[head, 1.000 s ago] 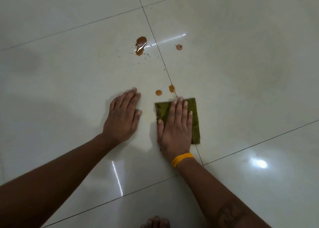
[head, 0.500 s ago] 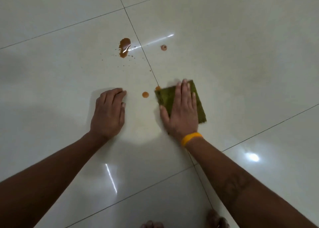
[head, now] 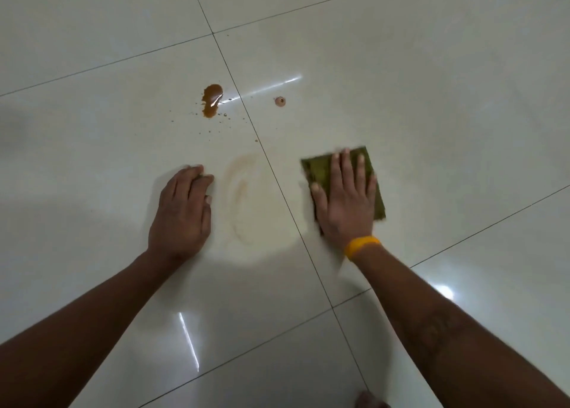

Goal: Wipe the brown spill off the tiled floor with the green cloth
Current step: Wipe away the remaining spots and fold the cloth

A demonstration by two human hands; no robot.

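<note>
**Cloth parked right of the seam, main spill ahead and to the left**

The right hand (head: 345,201) lies flat, fingers straight and spread, pressing the folded green cloth (head: 317,170) onto the tiled floor (head: 431,99) just right of a grout line (head: 277,179). The left hand (head: 182,210) rests on the tile on the other side of that line, palm down and fingertips slightly curled, holding nothing — it looks like a brace.

Between the hands sits a faint curved brown smear (head: 243,185), thin residue rather than pooled liquid. The largest brown puddle (head: 211,100) lies further out, ahead of the left hand and up-left of the cloth, ringed by tiny specks. It is stretched roughly away from the person. A small round drop (head: 280,101) sits just across the grout line from it, almost straight ahead of the cloth's left edge.

The right hand already has the cloth, so the sweep likely runs forward and leftward — drop first, then puddle, then back over the smear. No containers are in view.
</note>
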